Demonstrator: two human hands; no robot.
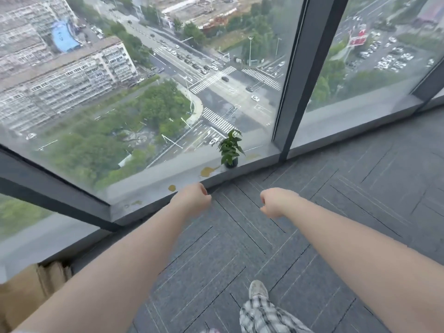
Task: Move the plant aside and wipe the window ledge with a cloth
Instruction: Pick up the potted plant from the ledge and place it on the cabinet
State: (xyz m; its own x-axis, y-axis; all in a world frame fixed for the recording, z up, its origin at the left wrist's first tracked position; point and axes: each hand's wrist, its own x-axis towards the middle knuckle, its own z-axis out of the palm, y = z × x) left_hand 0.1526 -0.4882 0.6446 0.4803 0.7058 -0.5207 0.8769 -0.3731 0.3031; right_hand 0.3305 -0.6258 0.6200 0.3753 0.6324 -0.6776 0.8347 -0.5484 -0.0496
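A small green plant (pixel 230 150) in a dark pot stands upright on the grey window ledge (pixel 153 188), right of centre. Yellowish-brown stains (pixel 208 171) mark the ledge left of the pot, and a fainter one lies to its right. Both my arms stretch forward over the carpet. My left hand (pixel 192 200) is curled into a fist at the ledge's front edge and holds nothing. My right hand (pixel 274 203) is also a fist, empty, above the floor below the plant. No cloth is in view.
A dark window mullion (pixel 298 75) rises right of the plant. Grey carpet tiles (pixel 336 200) cover the floor. A brown cardboard box (pixel 26 292) sits at the lower left by the ledge. My leg in checked trousers and a white shoe (pixel 258 290) show at the bottom.
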